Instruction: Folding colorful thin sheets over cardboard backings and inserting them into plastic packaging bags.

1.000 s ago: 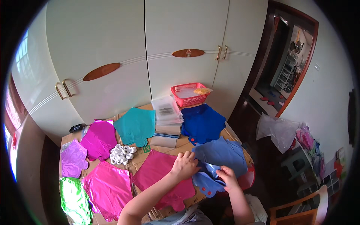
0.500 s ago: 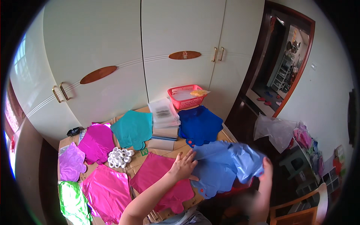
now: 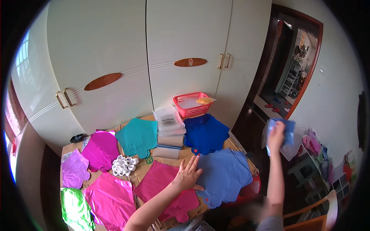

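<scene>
My left hand (image 3: 187, 175) lies with fingers spread, across the left edge of a light blue stack of flat, deflated foil balloons (image 3: 225, 177). Out to the right, past the table's edge, my raised right hand (image 3: 276, 136) grips a folded light blue foil balloon (image 3: 288, 134). Left of the stack is a dark pink foil balloon pile (image 3: 163, 184), partly under my left forearm. Beyond the light blue stack sits a dark blue one (image 3: 208, 133).
More flat foil lies around: teal (image 3: 137, 134), purple (image 3: 100, 150), lilac (image 3: 74, 167), green (image 3: 75, 208) and shiny pink (image 3: 110, 196). White rings (image 3: 124, 166) are heaped between. Clear bags (image 3: 168, 120) and a red basket (image 3: 196, 111) stand behind. A wooden chair (image 3: 327, 206) is at right.
My right hand has swung up and right, lifting the light blue foil balloon off the stack. My left hand has stayed nearly in place.
</scene>
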Demonstrator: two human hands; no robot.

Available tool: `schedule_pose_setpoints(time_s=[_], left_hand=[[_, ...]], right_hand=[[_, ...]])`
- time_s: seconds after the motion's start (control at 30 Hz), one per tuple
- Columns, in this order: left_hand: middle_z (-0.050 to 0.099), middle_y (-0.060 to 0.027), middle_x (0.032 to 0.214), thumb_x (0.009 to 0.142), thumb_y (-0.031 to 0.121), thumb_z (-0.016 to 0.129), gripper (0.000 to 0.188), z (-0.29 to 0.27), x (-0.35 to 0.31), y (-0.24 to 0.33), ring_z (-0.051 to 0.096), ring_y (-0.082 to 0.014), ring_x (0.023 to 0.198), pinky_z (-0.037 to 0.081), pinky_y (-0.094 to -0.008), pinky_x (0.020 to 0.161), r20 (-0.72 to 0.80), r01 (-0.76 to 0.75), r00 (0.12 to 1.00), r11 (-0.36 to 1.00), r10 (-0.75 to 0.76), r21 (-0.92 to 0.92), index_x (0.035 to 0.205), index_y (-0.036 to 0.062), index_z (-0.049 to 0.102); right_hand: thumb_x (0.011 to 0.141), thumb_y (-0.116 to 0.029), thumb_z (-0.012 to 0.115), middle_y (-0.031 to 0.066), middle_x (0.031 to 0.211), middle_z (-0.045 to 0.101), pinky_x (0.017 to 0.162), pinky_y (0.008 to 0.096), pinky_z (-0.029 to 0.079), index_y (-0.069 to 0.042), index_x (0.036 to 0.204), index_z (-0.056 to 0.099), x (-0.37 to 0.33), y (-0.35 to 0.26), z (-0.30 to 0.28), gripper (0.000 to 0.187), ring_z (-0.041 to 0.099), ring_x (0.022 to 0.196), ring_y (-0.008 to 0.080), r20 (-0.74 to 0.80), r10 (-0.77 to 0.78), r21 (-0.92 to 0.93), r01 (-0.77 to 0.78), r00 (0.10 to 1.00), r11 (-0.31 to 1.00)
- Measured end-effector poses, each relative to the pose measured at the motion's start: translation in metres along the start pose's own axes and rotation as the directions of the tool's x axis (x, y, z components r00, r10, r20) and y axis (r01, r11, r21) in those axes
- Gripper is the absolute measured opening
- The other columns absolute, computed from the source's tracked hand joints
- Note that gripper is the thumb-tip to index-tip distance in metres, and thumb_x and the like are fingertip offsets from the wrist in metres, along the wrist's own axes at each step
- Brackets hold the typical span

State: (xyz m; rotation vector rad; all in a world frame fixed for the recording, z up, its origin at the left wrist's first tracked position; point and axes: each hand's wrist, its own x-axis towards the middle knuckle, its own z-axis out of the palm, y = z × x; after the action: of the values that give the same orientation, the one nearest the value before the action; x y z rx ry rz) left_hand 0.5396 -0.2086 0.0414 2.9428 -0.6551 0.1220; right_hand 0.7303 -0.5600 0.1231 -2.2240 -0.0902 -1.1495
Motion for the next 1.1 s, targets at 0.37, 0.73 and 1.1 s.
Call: schedule_pose_setpoints(time_s=[0.37,0.73,1.1], left_hand=[[0.032,-0.0126,0.149,0.073,0.066,0.062,0.088,0.011,0.007,0.004,0.024,-0.0246,0.142,0.020,-0.0613,0.109,0.116,-0.020,0.993,0.997,0.028,-0.069,0.135,0.0054,0.044],[0.043,-0.0140,0.140,0.078,0.056,0.063,0.075,-0.005,0.021,-0.017,0.035,-0.0271,0.135,0.029,-0.0555,0.106,-0.021,0.036,0.999,0.998,-0.038,-0.055,0.129,0.0042,0.049],[0.046,-0.0158,0.138,0.081,0.043,0.064,0.075,0.014,0.104,-0.088,0.046,-0.0306,0.127,0.032,-0.0455,0.107,-0.149,0.193,0.971,0.981,-0.188,0.023,0.138,0.0027,0.035]], right_hand=[[0.078,-0.012,0.059,0.0114,0.083,0.060,0.074,0.0403,0.052,-0.004,0.077,0.062,-0.122,-0.118,0.188,0.009,0.063,0.081,0.0279,0.540,-0.659,0.285,0.624,0.523,0.728],[0.077,-0.028,0.070,0.0110,0.072,0.063,0.061,0.0406,0.050,-0.006,0.072,0.066,-0.145,-0.125,0.202,0.023,0.064,0.068,0.0283,0.538,-0.376,0.231,0.298,0.754,0.926],[0.073,-0.024,0.076,0.0060,0.062,0.066,0.053,0.0312,0.044,-0.002,0.074,0.070,-0.126,-0.110,0.212,0.023,0.059,0.056,0.0115,0.761,0.039,0.327,-0.434,0.647,0.839]])
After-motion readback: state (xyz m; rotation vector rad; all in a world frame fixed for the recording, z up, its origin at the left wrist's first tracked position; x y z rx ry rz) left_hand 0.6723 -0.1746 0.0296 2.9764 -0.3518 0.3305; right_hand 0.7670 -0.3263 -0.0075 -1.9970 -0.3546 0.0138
